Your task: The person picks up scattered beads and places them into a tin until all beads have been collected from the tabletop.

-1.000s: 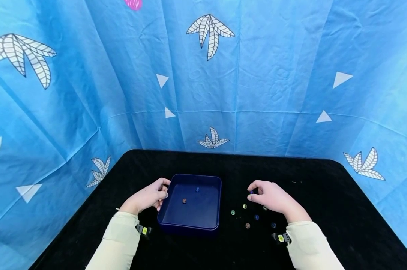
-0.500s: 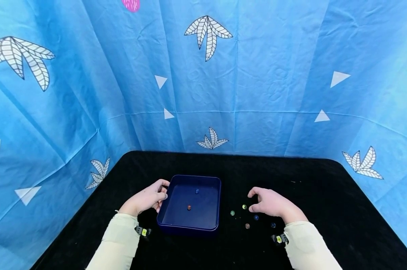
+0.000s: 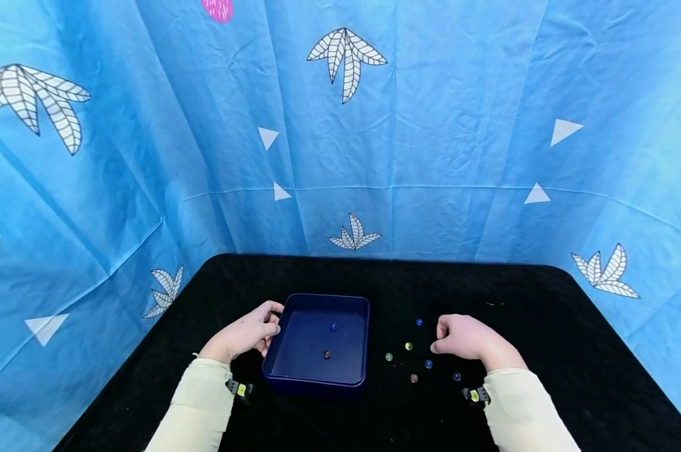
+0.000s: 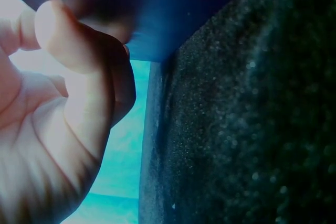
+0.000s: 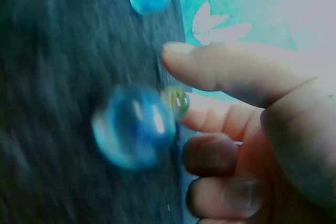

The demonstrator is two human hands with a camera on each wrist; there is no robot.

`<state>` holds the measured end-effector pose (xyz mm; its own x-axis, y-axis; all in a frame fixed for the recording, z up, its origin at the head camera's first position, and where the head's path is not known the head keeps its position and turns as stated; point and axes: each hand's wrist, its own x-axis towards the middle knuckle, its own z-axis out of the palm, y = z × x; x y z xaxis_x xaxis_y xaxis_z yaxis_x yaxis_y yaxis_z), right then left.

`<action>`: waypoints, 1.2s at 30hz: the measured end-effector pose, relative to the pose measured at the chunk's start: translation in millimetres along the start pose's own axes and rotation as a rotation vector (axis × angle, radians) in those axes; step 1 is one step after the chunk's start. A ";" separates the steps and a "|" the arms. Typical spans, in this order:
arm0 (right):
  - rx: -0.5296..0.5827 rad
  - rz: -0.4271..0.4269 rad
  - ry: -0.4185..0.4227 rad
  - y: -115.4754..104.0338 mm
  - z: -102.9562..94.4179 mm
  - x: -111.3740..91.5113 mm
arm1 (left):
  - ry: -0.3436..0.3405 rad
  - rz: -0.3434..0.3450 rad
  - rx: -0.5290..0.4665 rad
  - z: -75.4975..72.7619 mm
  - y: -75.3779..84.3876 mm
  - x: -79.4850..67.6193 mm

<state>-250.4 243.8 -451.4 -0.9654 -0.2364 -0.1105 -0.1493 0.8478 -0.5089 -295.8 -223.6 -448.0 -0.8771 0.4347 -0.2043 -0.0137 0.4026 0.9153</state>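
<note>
In the head view my left hand point(image 3: 244, 333) holds the left side of a shallow navy-blue box point(image 3: 316, 380), fingers curled against its wall. Inside the box lie a blue marble point(image 3: 333, 326) and a reddish-brown marble point(image 3: 327, 355). My right hand point(image 3: 472, 341) is low over the table, thumb and index finger bent toward each other. The right wrist view has a yellow-green marble point(image 5: 177, 102) at the index fingertip, partly covered; whether the thumb presses it is unclear. A blue marble point(image 5: 134, 127) lies nearer that camera.
Loose marbles lie between box and right hand: a blue one point(image 3: 419, 322), a yellow-green one point(image 3: 408, 346), a green one point(image 3: 389, 356), a brown one point(image 3: 413, 378) and other blue ones. A black cloth covers the table point(image 3: 317, 270); a blue curtain point(image 3: 340, 157) hangs behind.
My right hand has moved right, off the far blue marble, and its thumb-index gap has narrowed. Both marbles in the box have rolled nearer and rightward. My left hand stays at the box.
</note>
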 end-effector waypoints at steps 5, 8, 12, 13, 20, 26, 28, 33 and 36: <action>0.013 0.043 -0.035 7.1 -4.2 -3.1 | 0.003 0.002 0.007 0.5 1.1 -0.4; 0.010 0.046 -0.044 9.0 -4.0 -2.6 | 0.003 0.001 0.012 0.9 1.7 -1.0; -0.011 0.024 -0.030 9.7 -3.0 -1.3 | 0.004 0.000 0.017 1.5 1.9 -1.5; -0.016 0.014 -0.023 9.7 -2.9 -0.9 | 0.005 0.001 0.018 1.6 1.8 -1.6; -0.037 -0.041 0.012 8.8 -2.8 0.7 | 0.006 0.003 0.017 1.7 1.8 -1.1; -0.024 -0.062 0.012 8.9 -3.6 1.0 | -0.001 0.002 0.005 1.0 1.4 -1.5; -0.019 -0.073 0.017 9.3 -3.5 1.4 | -0.003 0.002 0.003 1.0 0.9 -1.6; -0.018 -0.094 0.029 9.5 -3.3 2.8 | -0.001 0.001 0.010 1.1 1.1 -1.8; -0.016 -0.103 0.038 9.3 -3.8 3.6 | 0.000 0.002 0.013 1.0 2.0 -1.8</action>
<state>-256.1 252.6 -453.2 -0.9520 -0.3051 -0.0256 -0.2517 0.8275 -0.5018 -293.8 -222.8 -446.2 -0.8769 0.4358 -0.2029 -0.0058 0.4125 0.9109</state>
